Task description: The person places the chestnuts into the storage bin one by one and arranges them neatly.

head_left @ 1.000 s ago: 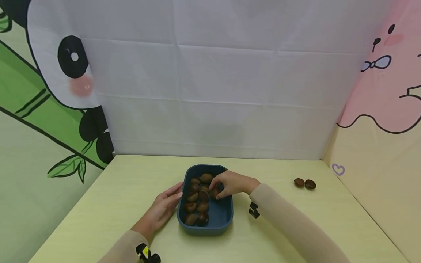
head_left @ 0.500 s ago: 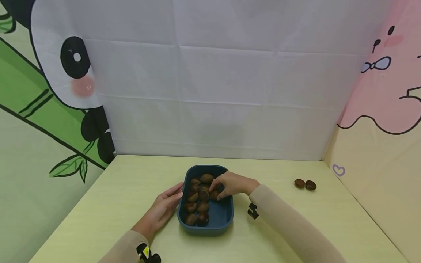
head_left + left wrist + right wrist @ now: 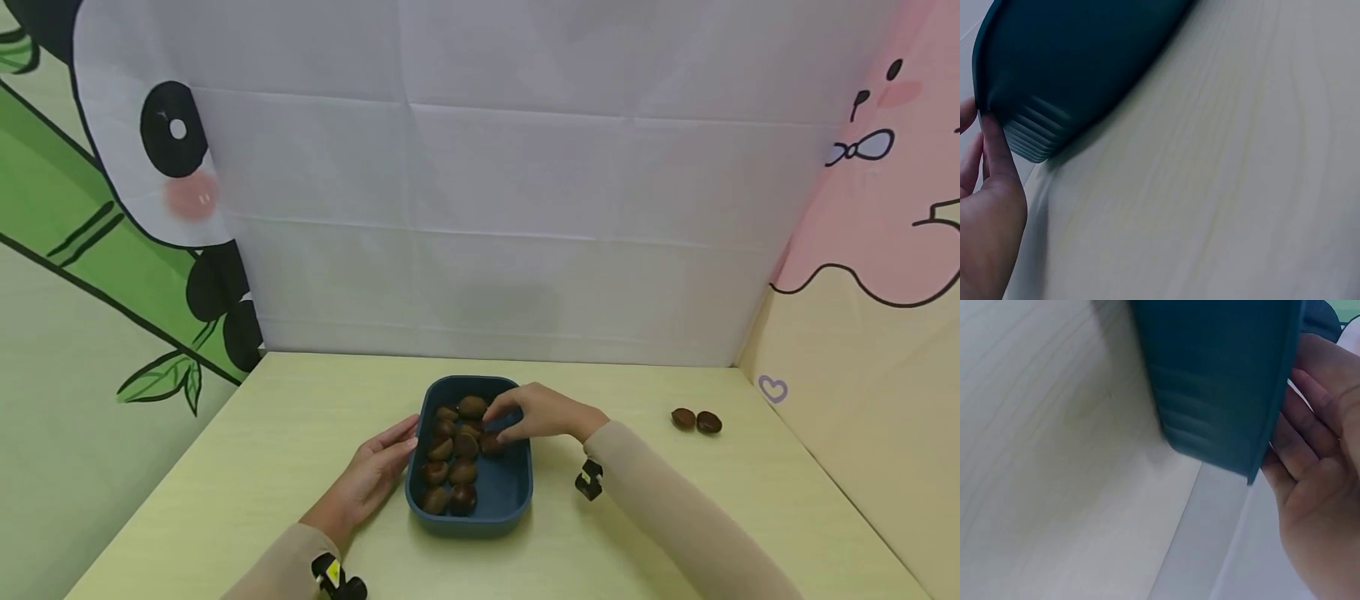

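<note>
A blue rectangular box (image 3: 504, 500) stands on the table, with several brown chestnuts (image 3: 462, 472) inside, mostly along its left side. My left hand (image 3: 375, 475) rests on the box's left wall with fairly straight fingers; in the left wrist view its thumb (image 3: 999, 150) touches the box near the rim. Over the right rim reaches my right hand (image 3: 543, 415), its thumb and fingers spread apart just above a chestnut (image 3: 491, 442) and holding nothing that I can see. The right wrist view has the right hand (image 3: 1322, 462) beside the box wall; its fingertips are hidden there.
Two chestnuts (image 3: 696, 420) lie side by side on the pale yellow table (image 3: 615, 383) at the right. A white cloth backdrop (image 3: 480, 292) stands behind the table, with printed cartoon panels at both sides.
My right hand has loosened from the chestnut in the box and shifted slightly right and up. The chestnut stays in the box. The left hand has kept its place.
</note>
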`<state>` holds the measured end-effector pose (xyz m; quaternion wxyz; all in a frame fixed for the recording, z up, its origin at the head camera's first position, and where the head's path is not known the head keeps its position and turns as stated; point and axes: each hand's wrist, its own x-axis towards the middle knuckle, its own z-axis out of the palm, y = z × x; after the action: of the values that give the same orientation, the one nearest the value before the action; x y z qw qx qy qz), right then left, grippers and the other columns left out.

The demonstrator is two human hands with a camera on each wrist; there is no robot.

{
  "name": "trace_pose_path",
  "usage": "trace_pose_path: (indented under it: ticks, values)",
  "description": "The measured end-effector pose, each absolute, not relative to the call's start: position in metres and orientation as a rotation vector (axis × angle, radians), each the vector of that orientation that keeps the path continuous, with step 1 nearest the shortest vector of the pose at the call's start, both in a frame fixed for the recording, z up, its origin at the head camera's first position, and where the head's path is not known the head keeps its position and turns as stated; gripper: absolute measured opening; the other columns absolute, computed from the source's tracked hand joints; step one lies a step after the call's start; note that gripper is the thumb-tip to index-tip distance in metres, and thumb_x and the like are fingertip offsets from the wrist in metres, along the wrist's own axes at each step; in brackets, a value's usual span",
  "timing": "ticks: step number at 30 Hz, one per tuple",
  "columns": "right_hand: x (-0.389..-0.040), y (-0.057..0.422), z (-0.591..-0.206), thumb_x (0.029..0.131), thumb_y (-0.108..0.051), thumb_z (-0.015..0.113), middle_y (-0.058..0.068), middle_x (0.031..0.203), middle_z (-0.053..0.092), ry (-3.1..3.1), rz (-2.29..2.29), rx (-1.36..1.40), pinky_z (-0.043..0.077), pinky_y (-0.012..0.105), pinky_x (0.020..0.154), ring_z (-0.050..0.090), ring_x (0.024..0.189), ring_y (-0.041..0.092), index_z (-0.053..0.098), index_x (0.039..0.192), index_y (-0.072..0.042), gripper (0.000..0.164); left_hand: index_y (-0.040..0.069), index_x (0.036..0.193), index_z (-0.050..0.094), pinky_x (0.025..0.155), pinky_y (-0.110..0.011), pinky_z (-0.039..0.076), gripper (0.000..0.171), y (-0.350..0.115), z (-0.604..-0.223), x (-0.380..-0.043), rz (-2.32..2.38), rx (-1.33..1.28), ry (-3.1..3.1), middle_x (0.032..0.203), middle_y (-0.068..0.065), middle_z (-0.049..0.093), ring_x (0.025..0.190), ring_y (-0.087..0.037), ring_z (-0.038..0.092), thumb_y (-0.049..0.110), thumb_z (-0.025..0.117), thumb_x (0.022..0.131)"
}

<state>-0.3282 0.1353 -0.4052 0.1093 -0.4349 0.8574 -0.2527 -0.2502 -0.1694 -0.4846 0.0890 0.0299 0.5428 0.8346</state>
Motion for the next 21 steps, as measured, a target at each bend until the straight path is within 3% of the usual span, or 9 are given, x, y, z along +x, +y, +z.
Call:
trace_pose_path:
  ticks: [8,13,21]
  values:
    - [-0.321,0.17,-0.394,0.092,-0.022,0.075,-0.006,0.124,0.066,2.617,-0.817,-1.228,0.049,0.049,0.101,0.06,0.119,0.019,0.07,0.122,-0.017,0.031,-0.002,0.152,0.038,0.106,-0.025,0.043,0.057,-0.169,-0.486,-0.251,2.483,0.082,1.612,0.155,-0.015,0.041,0.134,-0.015,0.049,0.001,0.059,0.099]
    - [-0.318,0.199,-0.388,0.093,-0.023,0.074,-0.002,0.122,0.067,2.691,-0.845,-1.223,0.052,0.049,0.096,0.063,0.115,0.023,0.07,0.121,-0.015,0.029,-0.001,0.152,0.038,0.106,-0.026,0.044,0.057,-0.169,-0.487,-0.252,2.485,0.086,1.611,0.155,-0.016,0.041,0.134,-0.016,0.048,0.001,0.059,0.099]
    - [-0.319,0.264,-0.389,0.093,-0.021,0.074,0.002,0.118,0.069,2.836,-0.872,-0.985,0.051,0.049,0.096,0.063,0.112,0.024,0.07,0.119,-0.016,0.028,-0.002,0.153,0.037,0.107,-0.025,0.043,0.056,-0.169,-0.488,-0.253,2.485,0.095,1.608,0.156,-0.016,0.039,0.136,-0.017,0.047,0.0,0.058,0.1]
